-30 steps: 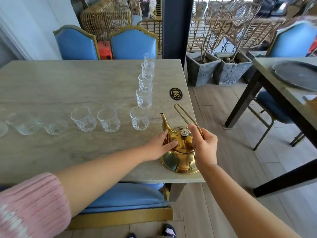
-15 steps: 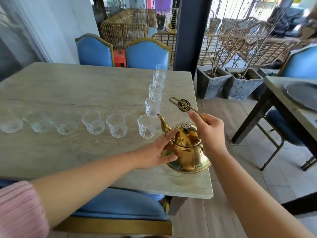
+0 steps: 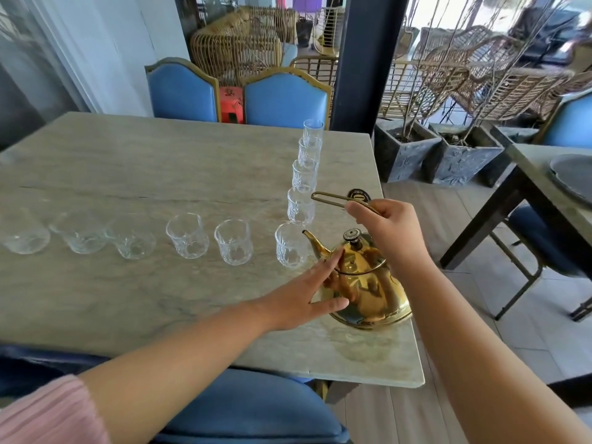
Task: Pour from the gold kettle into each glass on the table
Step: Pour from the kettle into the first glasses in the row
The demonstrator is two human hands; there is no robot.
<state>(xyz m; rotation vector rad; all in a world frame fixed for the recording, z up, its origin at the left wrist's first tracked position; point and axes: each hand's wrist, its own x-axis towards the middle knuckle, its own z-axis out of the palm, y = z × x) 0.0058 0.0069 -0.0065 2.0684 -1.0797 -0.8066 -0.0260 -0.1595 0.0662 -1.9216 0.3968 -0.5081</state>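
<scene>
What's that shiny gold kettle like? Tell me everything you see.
The gold kettle is polished, mirror-like metal, squat and round, with a curved spout pointing at the nearest glass, a domed lid with a small knob and a thin wire loop handle. It sits by the table's near right corner. The right hand grips the handle; the left hand's straight fingers touch its side.

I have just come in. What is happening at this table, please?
A person is getting ready to pour. The right hand grips the gold kettle by its wire handle, and the left hand rests with straight fingers against the kettle's side. The kettle is low at the right edge of the marble table, its spout beside the corner glass of an L-shaped line of glasses. No water is flowing.
</scene>
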